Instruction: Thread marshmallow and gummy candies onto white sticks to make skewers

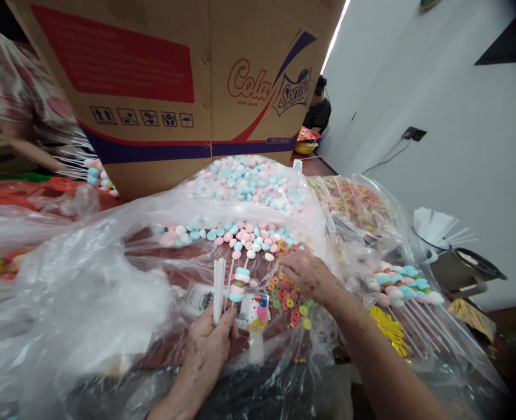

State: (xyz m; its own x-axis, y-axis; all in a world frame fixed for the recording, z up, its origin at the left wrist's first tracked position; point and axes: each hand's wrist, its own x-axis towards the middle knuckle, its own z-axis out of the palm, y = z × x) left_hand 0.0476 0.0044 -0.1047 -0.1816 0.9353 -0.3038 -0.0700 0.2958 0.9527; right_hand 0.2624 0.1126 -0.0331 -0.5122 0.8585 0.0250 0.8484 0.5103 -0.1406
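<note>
My left hand (209, 337) is closed around a bundle of white sticks (218, 286) and a candy skewer (239, 284). The skewer carries pale blue, white and pink marshmallows with a greenish-orange layer between them, and stands nearly upright. My right hand (308, 275) is over the pile of colourful ring gummies (289, 298), fingers bent together; whatever may be between the fingertips does not show. Just beyond both hands, loose pink, blue and white marshmallows (249, 236) spill from a large clear bag (244, 181). A small printed card (255, 310) lies beside my left hand.
At the right lie finished marshmallow skewers (406, 284), yellow twist ties (390, 331) and a bag of ring gummies (349, 195). More white sticks (436, 226) stand in a container. A large cardboard box (161, 76) rises behind. Another person's arm (30, 146) holds skewers at the left.
</note>
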